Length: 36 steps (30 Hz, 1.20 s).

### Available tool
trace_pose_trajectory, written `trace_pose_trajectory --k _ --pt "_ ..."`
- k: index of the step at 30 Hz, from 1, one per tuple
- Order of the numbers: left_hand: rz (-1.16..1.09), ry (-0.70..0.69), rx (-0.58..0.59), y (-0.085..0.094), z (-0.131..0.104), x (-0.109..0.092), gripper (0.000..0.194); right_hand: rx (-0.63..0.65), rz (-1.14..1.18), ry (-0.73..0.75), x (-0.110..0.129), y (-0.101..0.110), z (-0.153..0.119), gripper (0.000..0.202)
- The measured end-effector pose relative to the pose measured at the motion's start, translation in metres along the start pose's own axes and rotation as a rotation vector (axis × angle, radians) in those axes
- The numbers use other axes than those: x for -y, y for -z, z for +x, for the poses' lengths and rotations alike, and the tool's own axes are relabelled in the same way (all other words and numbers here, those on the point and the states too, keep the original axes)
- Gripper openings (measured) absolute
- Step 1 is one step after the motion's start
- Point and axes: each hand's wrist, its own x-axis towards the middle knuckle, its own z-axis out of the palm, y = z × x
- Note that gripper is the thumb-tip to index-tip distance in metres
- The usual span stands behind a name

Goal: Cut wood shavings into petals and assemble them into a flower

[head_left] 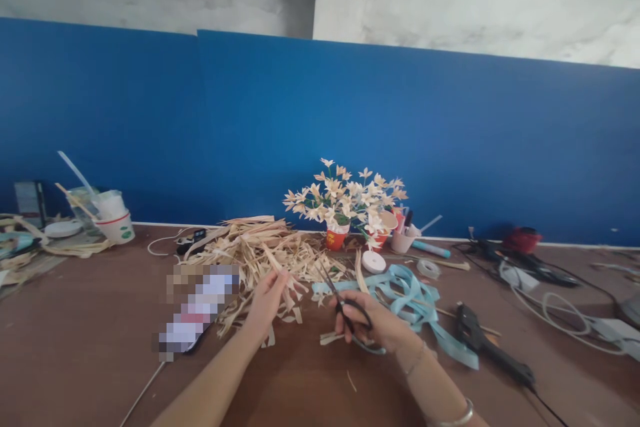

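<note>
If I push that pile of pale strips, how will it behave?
The pile of pale strips would probably shift raggedly, since its pieces crisscross and overlap. It's probably light, as the strips look thin. Bent ends suggest some flex.

scissor handles (pixel 376 350): black | strips (pixel 245 247): pale straw | ribbon (pixel 414 307): light blue | flowers (pixel 345 201): cream, perhaps peach-tinged

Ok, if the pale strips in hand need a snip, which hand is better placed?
Probably the right hand: it holds the scissors by their handles. The left hand pinches the pale strips, so may suit steadying them.
</note>
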Motion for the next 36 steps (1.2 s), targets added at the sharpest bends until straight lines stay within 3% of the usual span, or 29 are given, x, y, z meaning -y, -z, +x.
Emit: trace_pose_trajectory --k 2,6,9,12,16,20,23,30,34,36 --pt "-0.104 0.079 0.147 -0.004 -0.008 -0.004 0.039 0.004 0.083 0.066 -0.001 -0.001 0.001 0.047" --pt "-0.199 0.232 0.558 -0.016 -0.028 -0.01 0.035 0.055 0.224 0.121 -0.004 -0.01 0.002 0.053" --pt "-0.205 0.315 0.724 -0.023 -0.04 -0.01 0.031 0.049 0.246 0.109 -0.006 -0.015 0.002 0.054" --pt "-0.19 0.332 0.705 -0.023 -0.04 -0.008 0.031 0.004 0.228 0.142 -0.005 -0.014 0.001 0.053" --pt "-0.163 0.313 0.611 -0.018 -0.029 -0.002 0.032 -0.161 0.179 0.293 0.003 -0.008 -0.001 0.048" --pt "-0.133 0.102 0.149 -0.015 -0.013 0.007 0.035 -0.359 0.054 0.342 0.008 -0.008 0.002 0.042" --pt "-0.092 0.001 -0.026 -0.014 -0.007 0.011 0.037 -0.358 -0.024 0.279 0.005 -0.017 0.01 0.043" --pt "-0.031 0.073 0.062 -0.024 -0.017 0.007 0.035 -0.377 -0.09 0.334 -0.013 -0.043 0.026 0.04" --pt "-0.046 0.116 0.202 -0.029 -0.022 0.003 0.026 -0.404 0.038 0.281 -0.014 -0.043 0.026 0.045" --pt "-0.063 0.152 0.216 -0.028 -0.022 0.003 0.024 -0.456 0.065 0.277 -0.011 -0.041 0.025 0.046"
